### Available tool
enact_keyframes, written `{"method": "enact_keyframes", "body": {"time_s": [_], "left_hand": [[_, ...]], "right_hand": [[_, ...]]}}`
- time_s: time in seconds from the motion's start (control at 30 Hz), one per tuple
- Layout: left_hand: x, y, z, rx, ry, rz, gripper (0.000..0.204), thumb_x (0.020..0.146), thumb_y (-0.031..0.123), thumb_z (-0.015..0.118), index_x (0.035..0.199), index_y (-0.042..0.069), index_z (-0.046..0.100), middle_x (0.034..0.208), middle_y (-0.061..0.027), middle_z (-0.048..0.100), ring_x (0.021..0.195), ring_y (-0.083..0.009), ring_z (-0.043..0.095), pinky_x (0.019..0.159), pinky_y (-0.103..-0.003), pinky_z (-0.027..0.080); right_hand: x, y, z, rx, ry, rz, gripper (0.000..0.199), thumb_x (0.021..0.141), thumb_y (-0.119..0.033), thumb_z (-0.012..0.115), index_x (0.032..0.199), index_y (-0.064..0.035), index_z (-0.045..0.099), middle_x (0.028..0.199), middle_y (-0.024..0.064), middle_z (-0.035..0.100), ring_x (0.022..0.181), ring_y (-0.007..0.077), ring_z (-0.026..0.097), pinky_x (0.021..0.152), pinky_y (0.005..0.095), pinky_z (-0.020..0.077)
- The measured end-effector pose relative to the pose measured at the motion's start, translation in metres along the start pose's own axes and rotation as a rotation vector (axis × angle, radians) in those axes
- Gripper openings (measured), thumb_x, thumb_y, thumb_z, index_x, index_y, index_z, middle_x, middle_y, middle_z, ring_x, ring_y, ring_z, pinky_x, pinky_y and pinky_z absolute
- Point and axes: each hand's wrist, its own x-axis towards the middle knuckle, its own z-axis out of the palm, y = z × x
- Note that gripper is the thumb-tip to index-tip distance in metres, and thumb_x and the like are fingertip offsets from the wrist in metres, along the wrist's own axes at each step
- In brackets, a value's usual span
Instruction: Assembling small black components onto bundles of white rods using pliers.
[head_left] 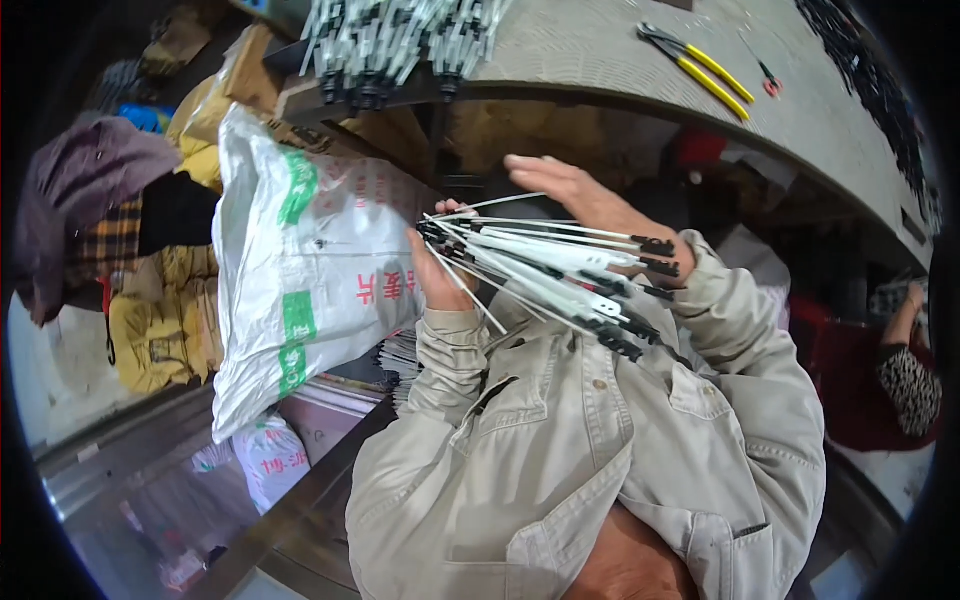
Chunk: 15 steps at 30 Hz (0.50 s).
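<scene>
A loose bundle of thin white rods with black toothed ends (550,262) lies across the front of my chest, fanned out to the right. Its left end rests in my left hand (441,277), which is closed around it, fingers partly behind the rods. My right hand (590,205) is raised just beyond the bundle with its fingers stretched out. The lower part of that hand is behind the rods, so I cannot tell whether the palm touches them. A few rods stick out at odd angles.
A large white woven sack (320,265) with green and red print stands at my left. On the workbench (570,50) ahead lie more such rods (400,45), yellow-handled pliers (700,75), a small red-handled tool (770,82) and black pieces (870,90). Another person's arm (905,325) shows far right.
</scene>
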Motion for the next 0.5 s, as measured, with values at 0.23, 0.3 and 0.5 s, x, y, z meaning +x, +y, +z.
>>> {"method": "enact_keyframes", "body": {"time_s": [0.23,0.3,0.5], "left_hand": [[-0.005,-0.027,-0.03,0.073,0.149,-0.177,0.05,0.089,0.044,0.045,0.102,-0.004,0.054,0.099,-0.0149,0.058,0.098,-0.0274,0.053,0.089,-0.039,0.044],[-0.004,-0.031,-0.024,0.093,0.268,-0.333,0.048,0.088,0.042,0.049,0.097,-0.005,0.055,0.094,-0.0159,0.059,0.091,-0.026,0.056,0.084,-0.037,0.047],[0.011,0.006,-0.133,0.778,0.183,-0.212,0.051,0.091,0.042,0.046,0.126,0.005,0.037,0.11,-0.0159,0.055,0.096,-0.0192,0.058,0.076,-0.026,0.047]], "right_hand": [[-0.001,-0.017,0.011,0.122,0.14,-0.1,0.026,0.081,-0.023,0.058,0.098,-0.0036,0.059,0.092,0.0096,0.062,0.086,0.0256,0.058,0.083,0.0361,0.0424],[0.0,-0.02,0.013,0.136,0.221,-0.102,0.021,0.077,-0.018,0.061,0.092,-0.0028,0.061,0.082,0.0085,0.062,0.071,0.0232,0.059,0.062,0.0303,0.046],[0.005,-0.07,-0.016,0.658,0.255,0.48,0.043,0.069,-0.031,0.068,0.094,0.0027,0.057,0.087,0.0085,0.058,0.076,0.0141,0.056,0.07,0.025,0.0436]]}}
